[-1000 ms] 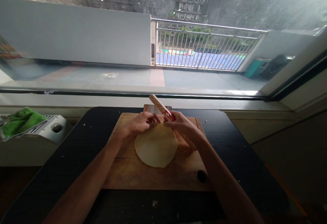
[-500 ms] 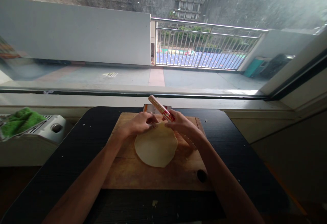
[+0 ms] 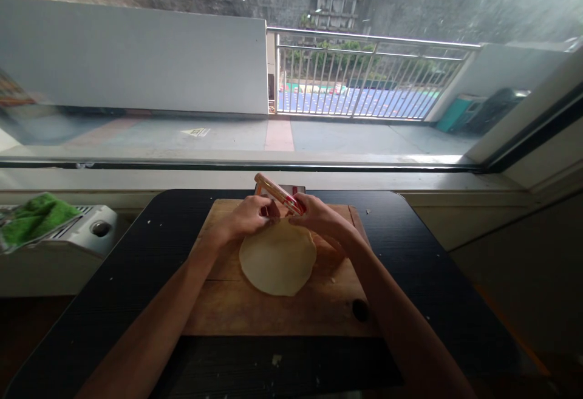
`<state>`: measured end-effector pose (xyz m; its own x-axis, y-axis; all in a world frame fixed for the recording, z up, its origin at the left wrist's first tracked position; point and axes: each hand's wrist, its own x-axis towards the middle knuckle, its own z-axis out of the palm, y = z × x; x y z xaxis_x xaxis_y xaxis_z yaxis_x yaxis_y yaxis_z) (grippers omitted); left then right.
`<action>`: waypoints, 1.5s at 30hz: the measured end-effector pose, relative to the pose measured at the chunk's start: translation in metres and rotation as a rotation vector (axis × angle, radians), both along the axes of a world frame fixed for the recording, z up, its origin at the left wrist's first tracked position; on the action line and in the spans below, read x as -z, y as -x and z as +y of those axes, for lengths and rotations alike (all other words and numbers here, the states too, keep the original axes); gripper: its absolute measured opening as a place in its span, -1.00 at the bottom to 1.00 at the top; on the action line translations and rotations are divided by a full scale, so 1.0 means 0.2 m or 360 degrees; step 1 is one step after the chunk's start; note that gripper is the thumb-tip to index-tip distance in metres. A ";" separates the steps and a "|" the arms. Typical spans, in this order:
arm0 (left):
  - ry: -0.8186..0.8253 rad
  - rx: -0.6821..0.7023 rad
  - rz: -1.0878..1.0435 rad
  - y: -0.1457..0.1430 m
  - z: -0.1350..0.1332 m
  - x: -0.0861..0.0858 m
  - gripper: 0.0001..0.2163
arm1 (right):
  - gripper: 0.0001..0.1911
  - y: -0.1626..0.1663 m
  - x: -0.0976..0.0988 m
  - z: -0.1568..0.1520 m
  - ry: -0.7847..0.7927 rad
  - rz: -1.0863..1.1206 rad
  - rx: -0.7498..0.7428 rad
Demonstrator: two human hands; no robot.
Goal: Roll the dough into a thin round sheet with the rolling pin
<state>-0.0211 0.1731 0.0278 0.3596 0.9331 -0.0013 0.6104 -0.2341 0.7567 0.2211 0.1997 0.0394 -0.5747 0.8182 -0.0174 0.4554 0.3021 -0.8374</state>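
A thin, round sheet of dough (image 3: pixel 277 262) lies flat on a wooden cutting board (image 3: pixel 228 319). My right hand (image 3: pixel 319 214) is closed around a wrapped sausage (image 3: pixel 279 193), a brownish stick with red print near the hand. It tilts up to the left above the dough's far edge. Beside it, the fingers of my left hand (image 3: pixel 251 215) are curled together at the far left edge of the dough. What they pinch, if anything, is hidden.
The board rests on a black table (image 3: pixel 136 271) with small scraps on it. Behind the board is a printed flat item (image 3: pixel 298 189), partly covered. A green cloth (image 3: pixel 40 220) lies on a white appliance (image 3: pixel 98 226) at left. A window sill (image 3: pixel 113 179) runs beyond the table.
The sausage has shifted slightly left and lower, its far end tipping down. My right hand has moved a little left with it. The dough stays in place.
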 end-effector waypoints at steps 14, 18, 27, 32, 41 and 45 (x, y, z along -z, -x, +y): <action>-0.0039 0.0043 0.0181 0.00 -0.01 -0.01 -0.88 | -0.74 0.01 0.03 -0.01 -0.0071 -0.0006 0.0030; -0.0091 0.0002 0.0279 -0.01 -0.01 -0.02 -0.91 | -0.72 0.01 0.02 -0.02 0.0067 0.0078 0.0091; -0.0124 -0.0009 0.0212 0.00 0.00 -0.01 -0.92 | -0.67 0.01 0.03 0.00 -0.0015 0.0108 0.0051; -0.0192 0.0013 0.0232 0.01 -0.01 -0.05 -0.94 | -0.76 0.01 0.03 -0.01 -0.0165 -0.0082 0.0136; -0.0221 -0.0031 0.0216 -0.01 -0.02 -0.04 -0.90 | -0.89 0.02 0.03 0.00 -0.0386 -0.0275 0.0261; -0.0547 -0.0379 0.0105 0.02 -0.02 -0.12 -0.80 | -0.79 -0.05 -0.07 -0.05 -0.0578 -0.0486 0.0221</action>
<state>-0.0255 0.1682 0.0511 0.1437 0.9402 0.3087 0.7224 -0.3129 0.6167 0.2315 0.1898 0.0527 -0.4731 0.8710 0.1322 0.7202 0.4688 -0.5115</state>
